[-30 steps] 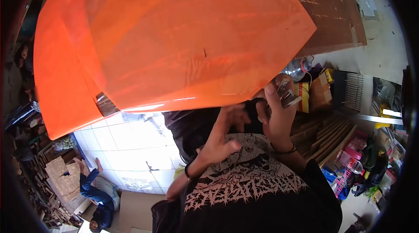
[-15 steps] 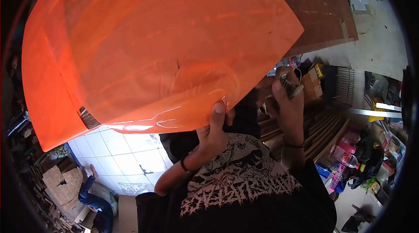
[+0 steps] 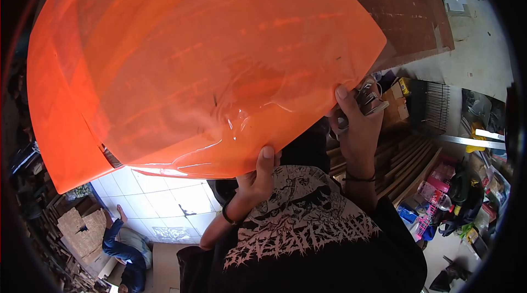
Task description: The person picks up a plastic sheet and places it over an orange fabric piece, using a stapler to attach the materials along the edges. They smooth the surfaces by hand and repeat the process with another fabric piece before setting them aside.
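A large, glossy orange plastic sheet (image 3: 247, 62) fills the upper part of the view. My left hand (image 3: 258, 180) is closed on its lower edge, thumb on top and fingers underneath. Farther right, my right hand (image 3: 357, 120) pinches the sheet's right edge under its thumb. That same hand also carries a metal tool with loops (image 3: 369, 98), which looks like scissors; fingers and sheet partly hide it. Behind the sheet, a brown panel (image 3: 420, 21) shows through and juts out at upper right.
Long wooden strips (image 3: 409, 166) lie below my right hand. A wire rack (image 3: 436, 106) and a pile of mixed items (image 3: 439, 199) are at right. At lower left a person (image 3: 129, 249) sits beside white floor tiles (image 3: 159, 199) and a broken brown board (image 3: 82, 230).
My right hand has come to the sheet's edge and now grips it, the metal tool still in hand. My left hand has shifted slightly left and down along the edge.
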